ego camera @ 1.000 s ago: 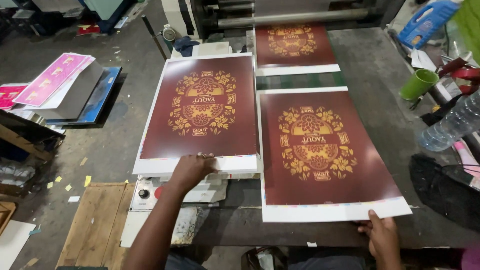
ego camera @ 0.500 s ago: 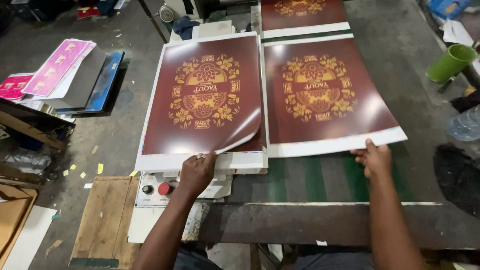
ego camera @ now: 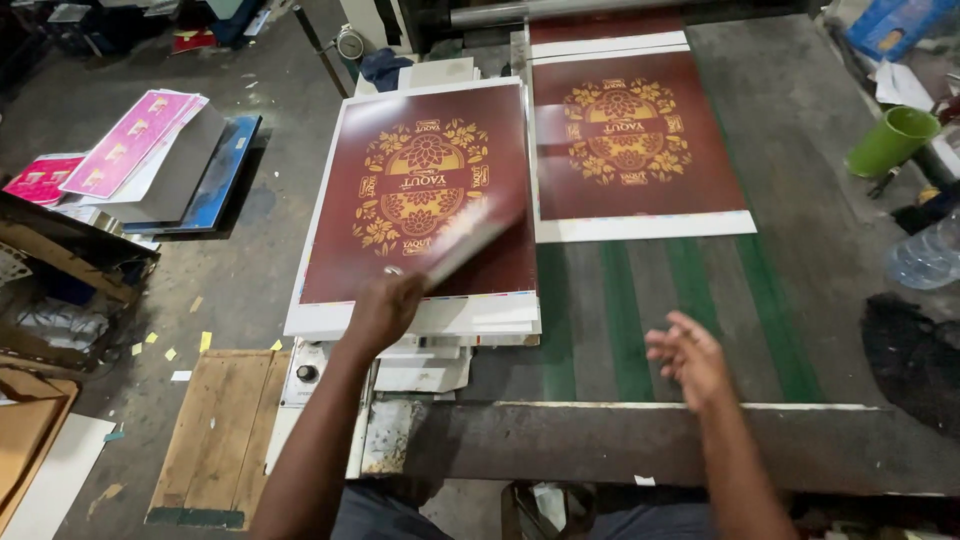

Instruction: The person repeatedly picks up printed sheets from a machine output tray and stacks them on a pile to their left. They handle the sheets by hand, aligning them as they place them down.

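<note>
L hand point(ego camera: 385, 305) sits at the near edge of the stack of printed sheets point(ego camera: 420, 190), fingers pinched on a sheet corner point(ego camera: 465, 240) that's lifted and blurred, curling up over the dark red and gold print. Half a sec ago that same corner was only starting to peel; now it's higher and further across, so the top sheet looks to be mid-flip or mid-settle onto the stack.

R hand point(ego camera: 690, 355) is off the paper now, open, fingers spread, hovering over the green-striped machine bed point(ego camera: 640, 330). A moment back it was pressing the near edge of the second sheet point(ego camera: 635, 150); that sheet now lies flat further up the bed, near the roller, w/ nothing touching it. So R has let go and the sheet seems to be left on its own, while L does the handling at the stack.

Around: green cup point(ego camera: 890, 140) and clear bottle point(ego camera: 925, 255) at the right side of the bed, pink printed sheets point(ego camera: 135, 140) on a pile at far left on the floor, wooden board point(ego camera: 215, 430) below the stack.
</note>
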